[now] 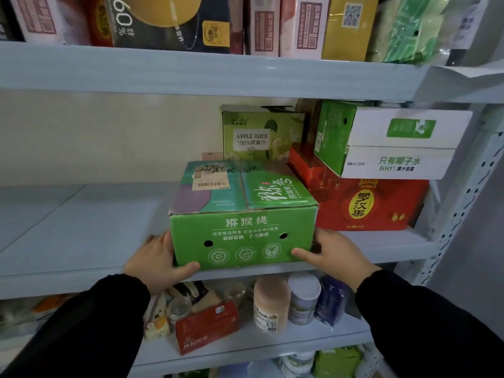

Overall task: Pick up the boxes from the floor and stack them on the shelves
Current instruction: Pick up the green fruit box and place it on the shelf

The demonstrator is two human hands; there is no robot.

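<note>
the left hand [156,259] and right hand [331,255] grip the green kiwi box [242,236] from either side, thumbs hooked on its front lower corners and fingers round the sides, likely to steer it in square. the box sits at the front edge of the middle shelf [81,227], just beside the red box [362,205], probably to join that row. an apple juice box [259,135] stands behind, and a white carton [395,148] tops the red one.

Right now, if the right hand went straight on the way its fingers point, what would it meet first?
Probably the red luohanguo box: the right hand grips the right side of the green kiwi box, and the red box's front stands beyond its fingers, though depth is unclear.
</note>
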